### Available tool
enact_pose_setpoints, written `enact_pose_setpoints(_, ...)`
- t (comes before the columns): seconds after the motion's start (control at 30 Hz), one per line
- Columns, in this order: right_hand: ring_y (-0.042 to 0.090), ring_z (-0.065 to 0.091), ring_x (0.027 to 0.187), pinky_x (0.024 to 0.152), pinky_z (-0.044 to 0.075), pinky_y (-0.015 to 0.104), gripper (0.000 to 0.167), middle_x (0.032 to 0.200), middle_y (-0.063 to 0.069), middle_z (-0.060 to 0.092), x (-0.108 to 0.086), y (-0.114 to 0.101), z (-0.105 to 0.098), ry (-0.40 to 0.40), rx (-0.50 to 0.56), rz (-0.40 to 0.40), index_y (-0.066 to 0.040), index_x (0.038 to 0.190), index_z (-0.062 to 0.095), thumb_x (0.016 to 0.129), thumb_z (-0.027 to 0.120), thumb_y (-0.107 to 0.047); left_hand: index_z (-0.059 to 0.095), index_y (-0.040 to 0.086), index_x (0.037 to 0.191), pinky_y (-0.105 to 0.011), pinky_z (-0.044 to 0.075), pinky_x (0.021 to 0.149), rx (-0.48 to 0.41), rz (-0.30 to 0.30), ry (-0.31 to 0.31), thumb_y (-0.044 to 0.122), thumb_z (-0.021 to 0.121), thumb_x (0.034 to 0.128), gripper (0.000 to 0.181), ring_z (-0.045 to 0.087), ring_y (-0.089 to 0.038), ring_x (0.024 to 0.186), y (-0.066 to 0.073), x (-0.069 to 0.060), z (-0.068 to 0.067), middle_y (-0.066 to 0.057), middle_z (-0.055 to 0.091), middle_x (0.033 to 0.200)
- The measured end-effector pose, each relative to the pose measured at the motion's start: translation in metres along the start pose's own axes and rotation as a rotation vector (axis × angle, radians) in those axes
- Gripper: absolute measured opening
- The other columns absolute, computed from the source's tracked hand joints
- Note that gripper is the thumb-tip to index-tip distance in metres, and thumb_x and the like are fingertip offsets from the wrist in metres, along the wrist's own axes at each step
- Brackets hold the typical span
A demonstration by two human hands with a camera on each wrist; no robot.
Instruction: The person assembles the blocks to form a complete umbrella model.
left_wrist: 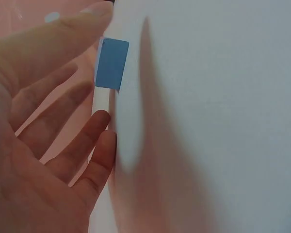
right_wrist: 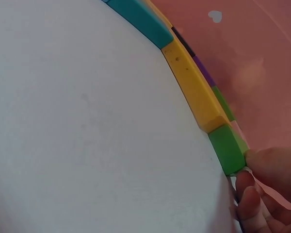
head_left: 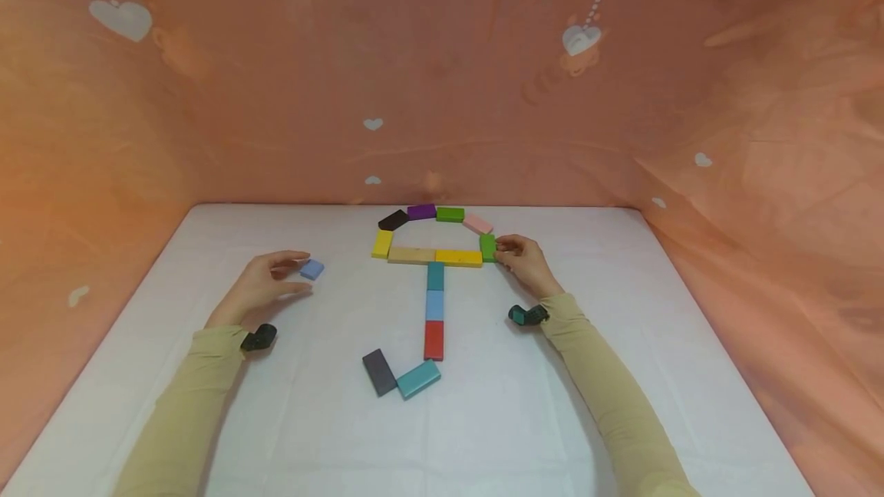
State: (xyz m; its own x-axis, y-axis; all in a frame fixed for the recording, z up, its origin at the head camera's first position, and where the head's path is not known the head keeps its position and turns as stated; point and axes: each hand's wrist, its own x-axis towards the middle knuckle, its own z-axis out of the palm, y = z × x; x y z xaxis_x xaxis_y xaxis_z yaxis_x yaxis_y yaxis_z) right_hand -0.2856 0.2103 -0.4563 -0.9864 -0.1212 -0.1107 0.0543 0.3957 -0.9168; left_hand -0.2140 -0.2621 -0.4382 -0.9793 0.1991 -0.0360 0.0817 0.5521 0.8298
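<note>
My left hand (head_left: 261,282) is beside a small blue block (head_left: 312,269), thumb and fingers spread apart. The left wrist view shows the blue block (left_wrist: 111,63) near the fingertips, with no grip on it. My right hand (head_left: 526,261) pinches the right end of a green block (head_left: 488,248) with thumb and fingertips. In the right wrist view this green block (right_wrist: 228,149) abuts a yellow block (right_wrist: 194,85). Yellow (head_left: 383,244), black (head_left: 394,220), purple (head_left: 421,212), green (head_left: 450,215) and pink (head_left: 478,223) blocks form an arch over a wooden block (head_left: 411,255) and the yellow one.
Below the arch runs a column of teal (head_left: 435,276), light blue (head_left: 434,304) and red (head_left: 433,340) blocks. Dark grey (head_left: 379,372) and teal (head_left: 418,380) blocks lie slanted at its foot. An orange cloth (head_left: 442,98) surrounds the white table (head_left: 552,420).
</note>
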Motion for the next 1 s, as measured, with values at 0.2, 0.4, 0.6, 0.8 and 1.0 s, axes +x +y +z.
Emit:
enact_pose_setpoints(0.2, 0.019, 0.053, 0.082, 0.064, 0.048, 0.02, 0.034, 0.111, 0.016, 0.06, 0.0001, 0.0012, 0.0004, 0.009, 0.001, -0.009, 0.001, 0.123, 0.058, 0.091, 0.064, -0.008, 0.054, -0.004, 0.13, -0.05, 0.037, 0.096, 0.041, 0.065, -0.01, 0.009, 0.079, 0.0778, 0.059, 0.049, -0.039, 0.113, -0.0049, 0.0047, 0.0008, -0.027, 0.055, 0.126)
enact_pose_setpoints(0.4, 0.018, 0.054, 0.08, 0.063, 0.048, 0.021, 0.034, 0.111, 0.017, 0.06, 0.0003, 0.0026, 0.0008, 0.003, 0.003, -0.02, 0.002, 0.123, 0.058, 0.091, 0.064, -0.008, 0.056, -0.005, 0.126, -0.046, 0.041, 0.091, 0.112, 0.106, -0.002, 0.004, 0.075, 0.0813, 0.05, 0.052, -0.037, 0.106, -0.0077, 0.0075, 0.0032, -0.026, 0.057, 0.121)
enact_pose_setpoints(0.6, 0.018, 0.053, 0.08, 0.063, 0.047, 0.021, 0.034, 0.11, 0.016, 0.06, 0.0012, 0.0039, 0.0019, 0.009, 0.004, -0.019, 0.001, 0.123, 0.059, 0.091, 0.064, -0.008, 0.057, -0.005, 0.126, -0.048, 0.041, 0.091, 0.125, 0.089, -0.012, 0.007, 0.074, 0.0833, 0.047, 0.051, -0.038, 0.109, -0.0094, 0.0085, 0.0043, -0.026, 0.056, 0.124)
enact_pose_setpoints(0.8, 0.018, 0.053, 0.08, 0.064, 0.048, 0.021, 0.034, 0.111, 0.017, 0.06, 0.0009, 0.0041, 0.0021, 0.007, 0.006, -0.03, 0.002, 0.124, 0.058, 0.091, 0.064, -0.008, 0.056, -0.005, 0.127, -0.048, 0.039, 0.094, 0.08, 0.05, -0.009, 0.006, 0.072, 0.0845, 0.046, 0.05, -0.036, 0.112, -0.0076, 0.0086, 0.006, -0.026, 0.056, 0.125)
enact_pose_setpoints(1.0, 0.018, 0.054, 0.081, 0.064, 0.048, 0.021, 0.034, 0.112, 0.017, 0.059, 0.0004, 0.0044, 0.0017, 0.004, 0.009, -0.036, 0.002, 0.124, 0.057, 0.092, 0.063, -0.008, 0.056, -0.005, 0.127, -0.048, 0.037, 0.096, 0.029, -0.001, 0.016, 0.002, 0.069, 0.0856, 0.043, 0.048, -0.035, 0.112, -0.0062, 0.0083, 0.0088, -0.025, 0.054, 0.125)
